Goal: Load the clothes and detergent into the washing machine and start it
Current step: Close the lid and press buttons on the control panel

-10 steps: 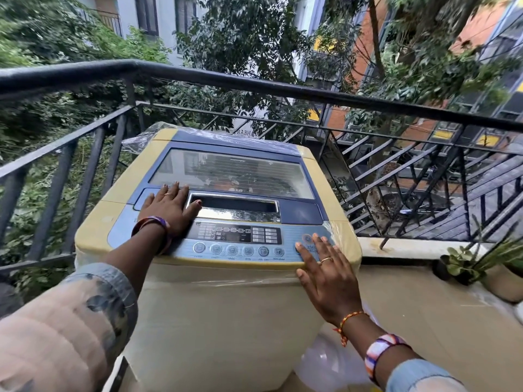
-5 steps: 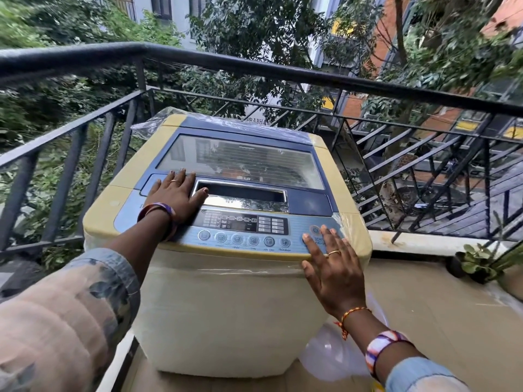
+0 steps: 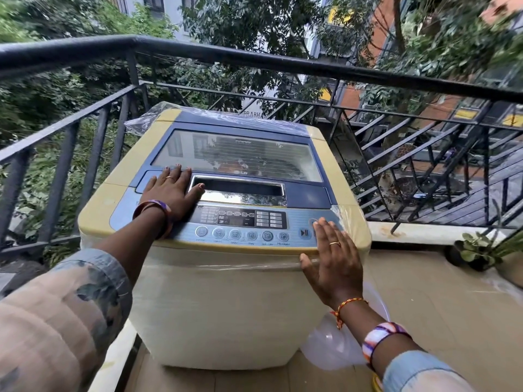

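A cream and blue top-loading washing machine (image 3: 220, 301) stands on a balcony, its glass lid (image 3: 237, 154) closed. Coloured cloth shows dimly through the glass. My left hand (image 3: 169, 190) lies flat on the blue panel left of the lid handle (image 3: 240, 189), fingers spread, holding nothing. My right hand (image 3: 332, 261) rests flat on the right end of the control panel (image 3: 240, 224), fingertips by the round button beside the start/pause button (image 3: 304, 232). No detergent is in view.
A black metal railing (image 3: 254, 58) runs close behind and to the left of the machine. A potted plant (image 3: 478, 250) sits at the right on the tiled ledge. A clear plastic bag (image 3: 334, 352) lies by the machine's lower right corner. Thin plastic wrap covers the machine's back edge.
The view has shifted slightly so the machine sits lower and more central. Both hands stay flat on the machine's top in nearly the same places.
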Tool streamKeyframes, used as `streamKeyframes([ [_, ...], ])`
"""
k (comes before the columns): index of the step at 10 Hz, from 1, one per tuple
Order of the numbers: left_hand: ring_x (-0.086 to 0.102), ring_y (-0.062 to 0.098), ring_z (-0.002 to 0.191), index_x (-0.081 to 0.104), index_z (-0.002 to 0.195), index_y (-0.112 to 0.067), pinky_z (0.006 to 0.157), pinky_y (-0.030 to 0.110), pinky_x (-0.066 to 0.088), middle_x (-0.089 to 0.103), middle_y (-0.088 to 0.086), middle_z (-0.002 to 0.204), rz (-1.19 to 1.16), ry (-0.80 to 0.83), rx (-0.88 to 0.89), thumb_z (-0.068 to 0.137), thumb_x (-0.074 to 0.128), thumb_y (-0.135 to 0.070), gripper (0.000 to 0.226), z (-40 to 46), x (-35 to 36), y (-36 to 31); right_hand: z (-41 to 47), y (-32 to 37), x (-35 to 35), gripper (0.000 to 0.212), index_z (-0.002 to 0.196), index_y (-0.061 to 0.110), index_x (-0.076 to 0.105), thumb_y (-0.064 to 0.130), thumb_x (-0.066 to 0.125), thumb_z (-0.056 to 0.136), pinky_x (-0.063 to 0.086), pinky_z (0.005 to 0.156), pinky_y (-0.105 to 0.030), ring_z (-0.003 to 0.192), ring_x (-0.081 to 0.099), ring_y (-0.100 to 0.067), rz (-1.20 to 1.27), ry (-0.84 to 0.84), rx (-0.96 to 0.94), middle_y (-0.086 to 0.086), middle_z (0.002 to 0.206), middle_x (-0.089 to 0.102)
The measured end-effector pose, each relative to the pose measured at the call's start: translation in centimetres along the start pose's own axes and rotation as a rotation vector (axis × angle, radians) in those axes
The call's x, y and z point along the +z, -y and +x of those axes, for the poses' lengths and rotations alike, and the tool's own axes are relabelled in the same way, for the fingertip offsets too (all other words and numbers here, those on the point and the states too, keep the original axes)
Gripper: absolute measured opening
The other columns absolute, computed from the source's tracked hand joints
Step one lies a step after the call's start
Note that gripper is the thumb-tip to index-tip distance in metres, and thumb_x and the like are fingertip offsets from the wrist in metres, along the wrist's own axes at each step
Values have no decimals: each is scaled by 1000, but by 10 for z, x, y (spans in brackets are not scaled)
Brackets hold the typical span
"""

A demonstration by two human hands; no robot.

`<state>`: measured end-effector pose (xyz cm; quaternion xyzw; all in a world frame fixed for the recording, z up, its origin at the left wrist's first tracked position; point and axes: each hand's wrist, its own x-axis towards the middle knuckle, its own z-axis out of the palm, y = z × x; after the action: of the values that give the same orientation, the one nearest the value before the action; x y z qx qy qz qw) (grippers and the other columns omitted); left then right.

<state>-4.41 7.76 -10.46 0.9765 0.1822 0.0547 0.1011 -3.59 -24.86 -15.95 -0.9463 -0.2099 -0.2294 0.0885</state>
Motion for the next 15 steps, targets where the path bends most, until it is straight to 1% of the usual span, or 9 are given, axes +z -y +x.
streamKeyframes([
  [1, 0, 18, 148, 7, 149, -23, 120, 38, 2, 2, 0, 159, 4, 0, 0, 94, 20, -56, 66, 0, 0, 1, 1, 0, -3, 64, 127, 9, 53, 48, 39, 79, 28, 102, -36, 120, 55, -26, -27, 16, -8, -11, 130, 57],
  [2, 0, 18, 148, 7, 150, -23, 120, 38, 3, 2, 0, 159, 11, 1, 5, 94, 20, -56, 66, -2, 0, 1, 4, -1, -7, 63, 122, 11, 56, 51, 38, 77, 34, 94, -35, 111, 60, -27, -56, -7, -34, -10, 124, 61],
  [3, 0, 18, 148, 7, 150, -23, 120, 37, 2, 2, 1, 159, 11, -14, 6, 94, 20, -55, 66, -1, -2, 1, 17, 0, -15, 56, 111, 13, 59, 54, 36, 79, 46, 78, -34, 100, 63, -27, -40, -53, -52, -8, 113, 66],
  [5, 1, 18, 148, 8, 150, -22, 120, 37, 3, 3, 0, 159, 7, -4, 13, 94, 20, -55, 65, -1, 2, -3, 24, -6, -13, 47, 97, 16, 62, 52, 37, 81, 43, 71, -33, 92, 63, -25, -25, -84, -62, -4, 102, 67],
  [6, 2, 18, 148, 10, 149, -22, 120, 37, 3, 5, 0, 159, -18, -15, 22, 94, 22, -55, 65, 1, 1, -8, 16, -7, -8, 47, 107, 17, 58, 50, 35, 83, 39, 77, -33, 101, 57, -25, -9, -105, -7, -5, 112, 65],
  [8, 3, 17, 148, 13, 149, -24, 120, 36, 3, 6, -1, 159, -49, -16, 6, 93, 25, -56, 65, -1, 3, 0, -4, -1, 7, 63, 131, 13, 47, 54, 22, 90, 24, 102, -38, 125, 36, -22, -4, -42, 18, -10, 136, 52],
  [11, 3, 16, 147, 13, 149, -25, 120, 36, 3, 6, -2, 159, -58, -35, 3, 93, 25, -56, 65, -2, -1, -3, -2, -2, 6, 65, 132, 14, 45, 55, 14, 92, 25, 104, -39, 127, 37, -23, 18, -54, 11, -11, 137, 51],
  [13, 5, 16, 147, 15, 149, -25, 120, 36, 5, 8, -2, 159, -57, -48, -6, 93, 27, -56, 65, -1, -3, -1, -3, -8, 10, 45, 130, 32, 42, 48, 36, 87, 24, 107, -42, 130, 37, -26, 24, -84, -83, -11, 141, 47],
  [15, 6, 16, 147, 16, 149, -24, 120, 36, 5, 9, -2, 158, -58, -52, -8, 93, 27, -57, 66, -2, -3, 0, -2, -6, 8, 46, 129, 33, 43, 46, 41, 85, 24, 108, -41, 129, 38, -25, 28, -91, -81, -11, 140, 47],
])
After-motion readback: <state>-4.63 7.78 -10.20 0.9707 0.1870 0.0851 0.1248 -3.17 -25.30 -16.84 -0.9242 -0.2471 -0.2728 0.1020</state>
